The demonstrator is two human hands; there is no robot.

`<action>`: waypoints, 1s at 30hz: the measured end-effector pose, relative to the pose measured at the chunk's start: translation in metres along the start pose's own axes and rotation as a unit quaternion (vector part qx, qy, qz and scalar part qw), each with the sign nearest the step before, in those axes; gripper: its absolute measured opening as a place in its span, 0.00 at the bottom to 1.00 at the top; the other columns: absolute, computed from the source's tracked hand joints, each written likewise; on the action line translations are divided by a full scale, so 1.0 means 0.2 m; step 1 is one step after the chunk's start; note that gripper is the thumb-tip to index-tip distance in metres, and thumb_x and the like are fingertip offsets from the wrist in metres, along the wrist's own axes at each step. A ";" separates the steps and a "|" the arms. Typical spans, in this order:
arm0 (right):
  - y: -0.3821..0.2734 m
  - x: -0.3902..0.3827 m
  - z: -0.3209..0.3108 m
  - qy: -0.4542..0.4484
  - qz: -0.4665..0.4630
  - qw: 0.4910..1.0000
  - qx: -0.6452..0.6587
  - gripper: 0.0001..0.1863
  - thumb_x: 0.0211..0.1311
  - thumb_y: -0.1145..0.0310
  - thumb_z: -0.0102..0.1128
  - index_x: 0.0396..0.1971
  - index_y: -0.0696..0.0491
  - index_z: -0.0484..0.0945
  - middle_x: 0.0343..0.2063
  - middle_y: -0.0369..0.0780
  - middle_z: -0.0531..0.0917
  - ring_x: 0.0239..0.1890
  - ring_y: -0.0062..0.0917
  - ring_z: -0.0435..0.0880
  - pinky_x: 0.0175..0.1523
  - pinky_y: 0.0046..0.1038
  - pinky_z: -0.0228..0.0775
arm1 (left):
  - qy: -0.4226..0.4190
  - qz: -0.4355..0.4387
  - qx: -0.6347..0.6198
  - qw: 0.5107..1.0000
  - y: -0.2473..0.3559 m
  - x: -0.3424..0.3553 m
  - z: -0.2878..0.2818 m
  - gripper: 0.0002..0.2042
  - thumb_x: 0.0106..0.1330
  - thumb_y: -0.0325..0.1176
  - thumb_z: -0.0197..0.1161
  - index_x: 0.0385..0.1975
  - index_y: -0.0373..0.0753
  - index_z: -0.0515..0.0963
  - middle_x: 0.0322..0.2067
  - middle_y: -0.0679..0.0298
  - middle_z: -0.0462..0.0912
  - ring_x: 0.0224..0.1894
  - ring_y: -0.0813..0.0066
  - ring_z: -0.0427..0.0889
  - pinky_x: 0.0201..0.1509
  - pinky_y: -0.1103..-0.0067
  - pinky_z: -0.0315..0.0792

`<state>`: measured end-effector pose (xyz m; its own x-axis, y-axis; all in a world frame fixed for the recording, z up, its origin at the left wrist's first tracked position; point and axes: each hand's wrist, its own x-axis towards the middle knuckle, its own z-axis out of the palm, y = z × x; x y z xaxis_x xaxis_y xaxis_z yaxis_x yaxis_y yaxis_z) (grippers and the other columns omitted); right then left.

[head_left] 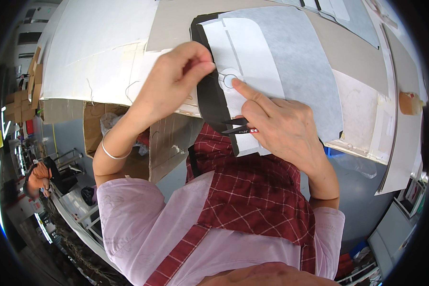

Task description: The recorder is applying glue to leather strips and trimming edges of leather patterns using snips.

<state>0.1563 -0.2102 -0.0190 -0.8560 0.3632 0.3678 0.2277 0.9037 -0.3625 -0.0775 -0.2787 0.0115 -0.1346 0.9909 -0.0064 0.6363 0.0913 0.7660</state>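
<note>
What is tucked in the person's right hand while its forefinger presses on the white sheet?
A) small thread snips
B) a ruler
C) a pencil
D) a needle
A: dark pointed blades of small snips stick out from under the right hand, whose forefinger presses the white sheet.

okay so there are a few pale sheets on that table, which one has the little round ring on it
The white sheet edged by the dark fabric piece, under both hands; the right hand fingertip touches its ring. The grey sheet has none.
</note>
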 end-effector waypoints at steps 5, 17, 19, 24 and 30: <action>0.00 0.00 0.00 0.005 0.003 1.000 0.001 0.13 0.46 0.73 0.69 0.22 0.51 0.70 0.55 0.32 0.83 0.21 0.18 0.80 0.23 0.22 0.70 | 0.004 -0.089 0.013 0.996 -0.06 -0.13 -0.11 0.05 0.69 0.29 0.63 0.36 0.34 0.76 0.24 0.67 0.77 0.26 0.81 0.69 0.32 0.81 0.66; 0.00 0.00 -0.02 0.008 -0.021 1.000 -0.016 0.11 0.46 0.70 0.68 0.26 0.49 0.72 0.52 0.33 0.84 0.19 0.19 0.78 0.25 0.23 0.72 | -0.047 0.073 0.075 0.993 -0.04 -0.03 -0.01 0.10 0.59 0.29 0.72 0.36 0.35 0.78 0.34 0.65 0.75 0.39 0.74 0.74 0.40 0.78 0.71; 0.00 0.00 -0.04 0.010 -0.020 1.000 -0.012 0.12 0.46 0.69 0.69 0.27 0.49 0.72 0.49 0.32 0.85 0.20 0.21 0.79 0.26 0.24 0.73 | -0.074 0.068 0.072 0.992 -0.05 0.01 -0.03 0.08 0.61 0.26 0.69 0.35 0.35 0.77 0.32 0.66 0.72 0.38 0.75 0.73 0.42 0.78 0.72; 0.03 0.03 -0.22 -0.040 0.050 0.998 0.029 0.13 0.52 0.63 0.70 0.30 0.51 0.74 0.27 0.37 0.83 0.23 0.31 0.82 0.28 0.31 0.71 | -0.054 0.064 0.071 0.994 -0.06 0.05 -0.05 0.04 0.67 0.25 0.63 0.36 0.34 0.75 0.29 0.63 0.79 0.32 0.76 0.79 0.38 0.79 0.75; 0.15 0.31 -0.28 -0.129 0.038 0.991 0.008 0.19 0.62 0.52 0.65 0.29 0.55 0.79 0.19 0.43 0.80 0.25 0.42 0.82 0.29 0.38 0.69 | -0.011 0.140 0.088 0.986 -0.07 0.05 -0.01 0.04 0.70 0.27 0.61 0.38 0.36 0.73 0.25 0.61 0.82 0.30 0.71 0.84 0.35 0.77 0.76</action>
<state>0.1361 -0.1477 0.0405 -0.9275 0.3579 0.1082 0.2903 0.8717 -0.3948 -0.0894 -0.2695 0.0030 0.0805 0.9815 0.1739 0.7678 -0.1723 0.6171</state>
